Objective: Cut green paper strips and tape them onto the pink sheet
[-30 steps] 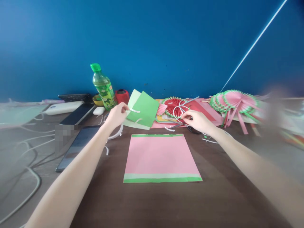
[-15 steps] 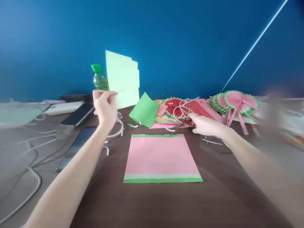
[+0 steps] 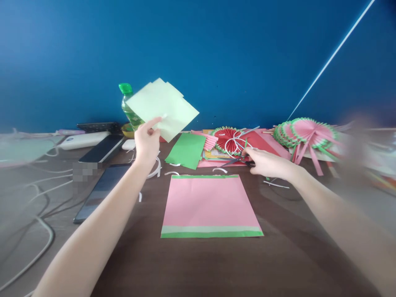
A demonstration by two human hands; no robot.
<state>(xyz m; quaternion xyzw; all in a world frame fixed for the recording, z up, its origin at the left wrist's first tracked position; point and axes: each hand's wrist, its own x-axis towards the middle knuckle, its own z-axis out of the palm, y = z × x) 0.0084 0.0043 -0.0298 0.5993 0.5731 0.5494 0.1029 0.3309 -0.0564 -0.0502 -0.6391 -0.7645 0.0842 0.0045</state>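
Note:
My left hand [image 3: 146, 142] is raised above the table and pinches a few pale green paper sheets [image 3: 162, 108], held tilted in front of the blue wall. A darker green sheet [image 3: 186, 150] lies flat on the table below them. My right hand [image 3: 265, 162] rests on the table at the handles of a pair of scissors [image 3: 236, 160], fingers closed around them. In front of me lies a pink paper square [image 3: 209, 205] with green strips along its near and far edges.
A green-capped bottle [image 3: 127, 103] stands behind the held sheets. Phones [image 3: 100, 187] and white cables [image 3: 37, 194] lie at the left. Folded red and pink paper fans [image 3: 305, 131] and white paper strips [image 3: 235, 142] crowd the back right.
My left hand lifted the pale green sheets off the darker green one and has tilted them. The darker sheet dropped flat. My right hand slid slightly right onto the scissors.

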